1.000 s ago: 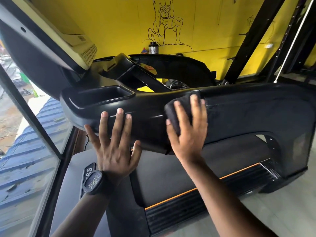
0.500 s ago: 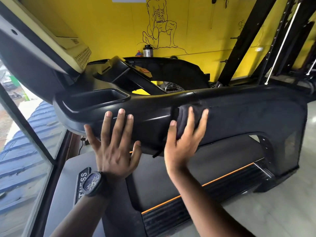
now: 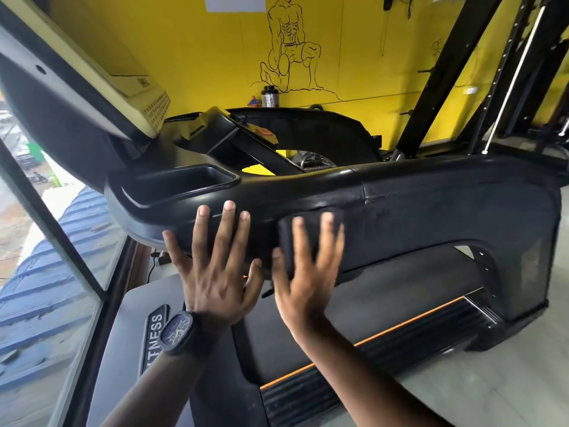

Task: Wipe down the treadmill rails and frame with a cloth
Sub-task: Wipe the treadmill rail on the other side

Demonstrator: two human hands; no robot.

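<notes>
A badge on the grey treadmill hood reads "TNESS".

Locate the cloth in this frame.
Head view, centre: the dark cloth is pressed against the side of the black handrail under the right hand, just right of the left hand.

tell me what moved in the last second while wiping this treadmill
The right hand slid the cloth left and down along the side rail, away from its seam and closer to the left hand; it is motion-blurred. The left hand stayed flat on the rail below the tray, and the cloth stayed pressed under the right hand.
</notes>
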